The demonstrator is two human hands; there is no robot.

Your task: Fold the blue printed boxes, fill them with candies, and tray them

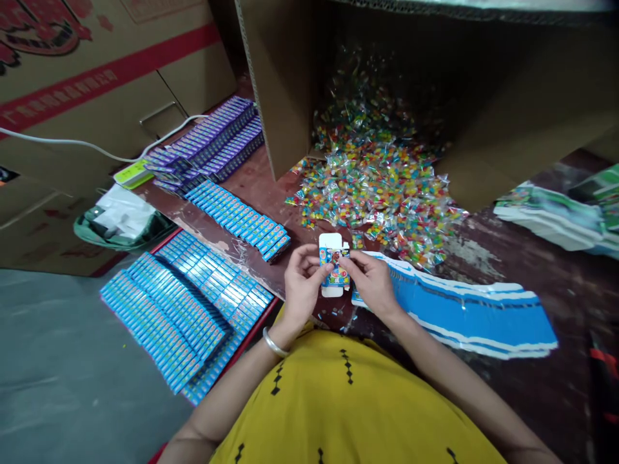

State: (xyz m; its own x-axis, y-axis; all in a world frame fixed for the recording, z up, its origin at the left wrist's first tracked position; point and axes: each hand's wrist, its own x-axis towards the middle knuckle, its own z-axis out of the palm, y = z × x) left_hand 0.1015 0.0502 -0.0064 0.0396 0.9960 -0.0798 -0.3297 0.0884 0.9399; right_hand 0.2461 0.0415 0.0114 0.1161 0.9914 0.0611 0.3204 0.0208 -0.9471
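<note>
Between my two hands is a small blue printed candy box (335, 274), its white end flaps unfolded at top and bottom. My left hand (304, 277) grips its left side, thumb on the front face. On the right side, my right hand (370, 276) pinches it with thumb and fingers. Just right of that hand lies a fanned stack of flat blue cartons (474, 316) with white edges. Small clear bags of colourful candy (377, 187) spill toward my hands from an open cardboard box (522, 116) lying on its side.
Rows of blue boxes (236, 216) and purple boxes (213, 142) line the table's left. More blue boxes (164, 316) fill a red-edged tray lower left. A green basket (126, 238), a white cable (72, 140), large cartons (120, 51) and green-white stacks (546, 216) stand around.
</note>
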